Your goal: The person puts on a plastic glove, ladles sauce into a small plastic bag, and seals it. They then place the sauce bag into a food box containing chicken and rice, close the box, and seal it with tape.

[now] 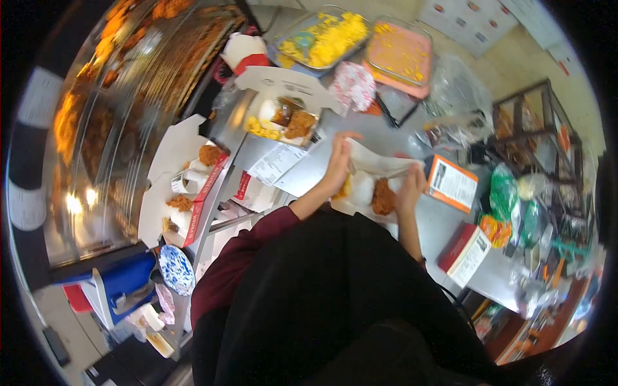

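Note:
My left hand [337, 165] and my right hand [411, 187] both grip the edges of a white paper wrap [380, 166] on the steel counter [309, 175]. Inside the wrap lie a piece of fried chicken [383, 196] and a white bun or rice portion [362, 188]. The left hand lifts the left flap, and the right hand holds the right side. An open white meal box [283, 87] with fried chicken and fries [293, 122] sits just beyond the left hand. A printed receipt [277, 162] lies next to it.
A glass warmer with fried chicken [129, 83] fills the left. Two more open boxes [187, 186] stand by it. Trays of yellow food [328, 38] and an orange tray [399, 55] are at the back. Closed red-and-white boxes [465, 254], an orange-edged card [452, 183] and plastic bags [508, 193] are on the right.

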Demonstrator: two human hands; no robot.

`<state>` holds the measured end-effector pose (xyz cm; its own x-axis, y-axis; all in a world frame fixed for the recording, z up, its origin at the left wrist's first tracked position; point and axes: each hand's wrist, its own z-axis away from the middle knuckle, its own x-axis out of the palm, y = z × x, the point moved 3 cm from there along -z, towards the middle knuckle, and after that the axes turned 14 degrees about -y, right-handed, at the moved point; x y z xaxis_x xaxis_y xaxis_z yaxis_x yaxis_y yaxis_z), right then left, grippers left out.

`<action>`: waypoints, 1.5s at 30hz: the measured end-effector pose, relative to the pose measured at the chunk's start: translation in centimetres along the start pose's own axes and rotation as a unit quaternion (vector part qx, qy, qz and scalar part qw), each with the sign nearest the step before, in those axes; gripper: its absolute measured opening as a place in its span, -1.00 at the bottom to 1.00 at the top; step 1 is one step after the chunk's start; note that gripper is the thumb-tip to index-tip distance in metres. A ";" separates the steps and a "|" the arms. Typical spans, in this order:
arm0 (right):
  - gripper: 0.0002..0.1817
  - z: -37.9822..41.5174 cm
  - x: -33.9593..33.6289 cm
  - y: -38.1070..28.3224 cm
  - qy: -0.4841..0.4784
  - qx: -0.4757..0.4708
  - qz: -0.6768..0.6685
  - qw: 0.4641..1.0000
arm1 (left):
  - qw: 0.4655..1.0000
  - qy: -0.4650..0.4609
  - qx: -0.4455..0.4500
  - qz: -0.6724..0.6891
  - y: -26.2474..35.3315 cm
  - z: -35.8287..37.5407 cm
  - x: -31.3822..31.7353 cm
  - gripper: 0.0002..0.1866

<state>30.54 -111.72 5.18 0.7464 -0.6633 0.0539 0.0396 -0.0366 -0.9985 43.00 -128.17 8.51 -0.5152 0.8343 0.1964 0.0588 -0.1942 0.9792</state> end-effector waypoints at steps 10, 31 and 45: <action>-0.66 -2.2 -2.6 -8.4 -0.263 -0.195 0.336 0.883 | 0.875 -0.289 0.268 -0.280 5.9 -3.5 -2.6 -0.62; -0.45 8.1 -0.4 -1.6 -0.167 -0.054 0.065 0.982 | 0.957 -0.173 -0.084 -0.217 -2.0 8.1 -1.6 -0.36; -0.07 7.0 2.7 -3.3 -0.333 -0.166 0.613 0.697 | 0.841 -0.192 0.096 -0.496 -4.2 7.6 0.2 -0.28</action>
<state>37.10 -108.11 8.57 0.2311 0.1418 -0.9625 -0.9726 0.0079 -0.2324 49.12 -123.30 4.79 -0.0796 0.6487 -0.7569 -0.0811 0.7526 0.6535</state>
